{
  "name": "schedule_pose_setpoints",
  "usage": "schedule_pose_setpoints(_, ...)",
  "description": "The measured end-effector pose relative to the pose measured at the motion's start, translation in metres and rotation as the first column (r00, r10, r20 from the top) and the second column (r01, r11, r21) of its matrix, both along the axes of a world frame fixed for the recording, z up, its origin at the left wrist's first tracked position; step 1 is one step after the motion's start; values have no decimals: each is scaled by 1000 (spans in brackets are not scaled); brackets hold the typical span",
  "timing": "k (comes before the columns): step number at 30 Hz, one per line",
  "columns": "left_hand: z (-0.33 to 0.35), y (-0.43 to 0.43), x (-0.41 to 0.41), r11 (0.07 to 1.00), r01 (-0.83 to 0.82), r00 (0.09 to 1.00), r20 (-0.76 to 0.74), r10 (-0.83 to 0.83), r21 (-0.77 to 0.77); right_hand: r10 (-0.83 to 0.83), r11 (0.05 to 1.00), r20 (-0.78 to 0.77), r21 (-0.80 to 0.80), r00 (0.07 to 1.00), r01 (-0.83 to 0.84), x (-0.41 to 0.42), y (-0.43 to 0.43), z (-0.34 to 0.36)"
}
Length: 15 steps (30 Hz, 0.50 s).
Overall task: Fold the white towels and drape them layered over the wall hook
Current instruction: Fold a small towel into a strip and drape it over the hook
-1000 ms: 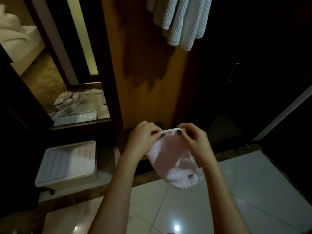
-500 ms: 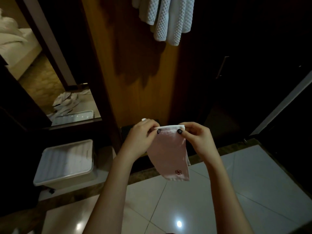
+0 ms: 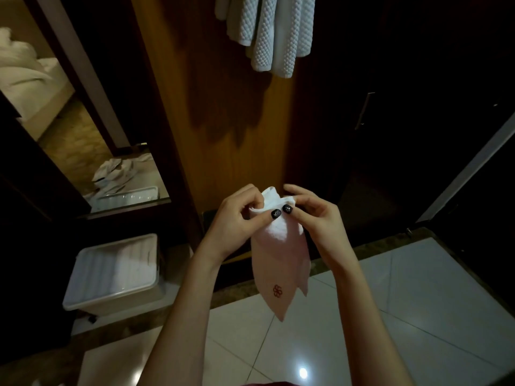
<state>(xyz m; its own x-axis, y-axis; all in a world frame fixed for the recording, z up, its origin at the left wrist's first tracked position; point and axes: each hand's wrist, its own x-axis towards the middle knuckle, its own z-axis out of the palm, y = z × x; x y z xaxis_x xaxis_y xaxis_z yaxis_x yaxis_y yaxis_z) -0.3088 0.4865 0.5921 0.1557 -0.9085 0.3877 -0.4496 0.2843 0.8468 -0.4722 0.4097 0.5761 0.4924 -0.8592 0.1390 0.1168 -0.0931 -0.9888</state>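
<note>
A small white towel (image 3: 278, 257) with a red embroidered flower near its lower tip hangs folded in front of me. My left hand (image 3: 237, 218) and my right hand (image 3: 312, 215) both pinch its bunched top edge, thumbs side by side. Above, several white waffle-textured towels (image 3: 267, 32) hang layered against the wooden wall panel (image 3: 223, 107). The hook itself is out of view, above the frame's top edge.
A white lidded plastic bin (image 3: 117, 271) stands on the floor at the left. A mirror (image 3: 83, 121) beside it reflects loose white towels and a bed. Dark cabinet doors (image 3: 404, 107) stand to the right. Glossy tiles (image 3: 362, 316) cover the floor below.
My hands have drawn together, gathering the towel's top edge into a bunch. The towel now hangs narrower, ending in a point. The view tilted slightly, so more of the hanging towels shows.
</note>
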Motion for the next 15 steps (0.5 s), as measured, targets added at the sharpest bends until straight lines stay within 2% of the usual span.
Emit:
schedule_pose_setpoints(2,4,0,-1,1000,25,1000,-10,-25,-4,4,1000,16,6,1000,-4,-1,2,3)
schedule_pose_setpoints(5,8,1,-3,998,46,998,-43,-47,-38,57,996,120,56,991,-64,-5,7,8)
schedule_pose_setpoints(9,11,0,-5,997,61,997,-47,-64,-51,27,999,82,26,996,-29,-11,10,13)
schedule_pose_setpoints(15,13,-3,-1,997,-39,999,13,40,-69,-52,998,58,-32,997,54,-11,13,15)
